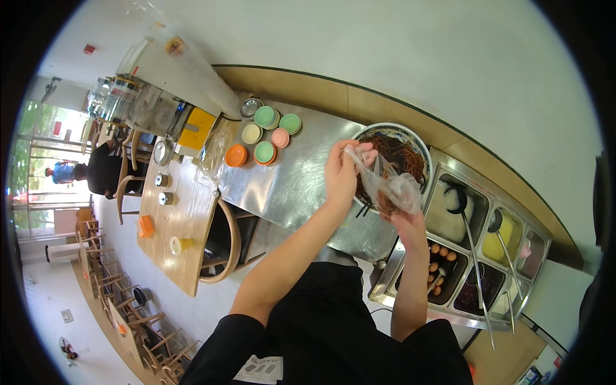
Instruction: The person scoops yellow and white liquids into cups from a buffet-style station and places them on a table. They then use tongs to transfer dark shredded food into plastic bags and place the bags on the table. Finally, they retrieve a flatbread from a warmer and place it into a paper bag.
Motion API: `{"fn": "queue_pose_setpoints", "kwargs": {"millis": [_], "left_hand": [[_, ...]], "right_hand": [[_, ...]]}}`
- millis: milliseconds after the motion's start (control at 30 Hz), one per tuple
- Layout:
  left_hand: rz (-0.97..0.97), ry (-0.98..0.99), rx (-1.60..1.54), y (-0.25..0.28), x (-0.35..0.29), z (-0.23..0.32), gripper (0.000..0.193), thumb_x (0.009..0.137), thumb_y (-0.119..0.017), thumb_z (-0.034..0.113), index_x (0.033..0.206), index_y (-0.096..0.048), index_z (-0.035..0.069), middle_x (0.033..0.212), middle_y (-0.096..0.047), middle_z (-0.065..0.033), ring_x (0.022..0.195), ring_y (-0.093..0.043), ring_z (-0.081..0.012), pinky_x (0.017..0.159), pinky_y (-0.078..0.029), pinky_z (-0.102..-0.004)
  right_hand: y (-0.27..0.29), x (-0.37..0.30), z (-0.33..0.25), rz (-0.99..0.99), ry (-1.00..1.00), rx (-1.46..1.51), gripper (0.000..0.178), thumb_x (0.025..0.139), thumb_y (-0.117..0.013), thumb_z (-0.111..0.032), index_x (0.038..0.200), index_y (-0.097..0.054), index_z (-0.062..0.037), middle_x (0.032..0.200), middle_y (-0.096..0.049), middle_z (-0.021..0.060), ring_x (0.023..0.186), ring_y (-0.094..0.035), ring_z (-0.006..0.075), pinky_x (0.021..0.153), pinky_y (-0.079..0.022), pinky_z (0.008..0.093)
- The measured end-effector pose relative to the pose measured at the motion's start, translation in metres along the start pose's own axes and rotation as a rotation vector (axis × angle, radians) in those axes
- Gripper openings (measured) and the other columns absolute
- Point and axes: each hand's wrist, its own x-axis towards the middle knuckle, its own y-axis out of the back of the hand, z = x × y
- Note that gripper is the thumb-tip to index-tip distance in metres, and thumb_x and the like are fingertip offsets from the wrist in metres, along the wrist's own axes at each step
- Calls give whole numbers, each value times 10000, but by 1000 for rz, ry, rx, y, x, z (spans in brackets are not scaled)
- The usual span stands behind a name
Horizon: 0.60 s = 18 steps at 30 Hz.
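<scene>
Black shirt (pixel 321 327) below, left hand (pixel 341 174) holds clear bag (pixel 401 187) above bowl (pixel 418 140) of strands (pixel 410 160).

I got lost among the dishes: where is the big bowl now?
In the head view, the big bowl sits right of centre on the metal counter, partly behind the plastic bag, just left of the food trays.
</scene>
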Motion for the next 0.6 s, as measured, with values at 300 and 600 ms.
{"fn": "queue_pose_setpoints", "kwargs": {"millis": [300, 600], "left_hand": [[-99, -231, 621, 76, -47, 14, 174, 1016, -490, 94, 1084, -609, -13, 1104, -657, -106, 995, -639, -187, 886, -486, -295], [-5, -439, 916, 119, -67, 65, 224, 887, -562, -6, 1078, -668, 44, 923, -614, -111, 783, -594, -221, 730, -477, -320]], "right_hand": [[18, 17, 25, 349, -113, -696, 251, 952, -619, -220, 1102, -655, -21, 957, -679, 49, 887, -616, 148, 782, -485, 297], [-91, 28, -34, 286, 354, -998, 166, 887, -633, -79, 1028, -647, 7, 817, -591, 67, 702, -550, 134, 639, -450, 256]]}}
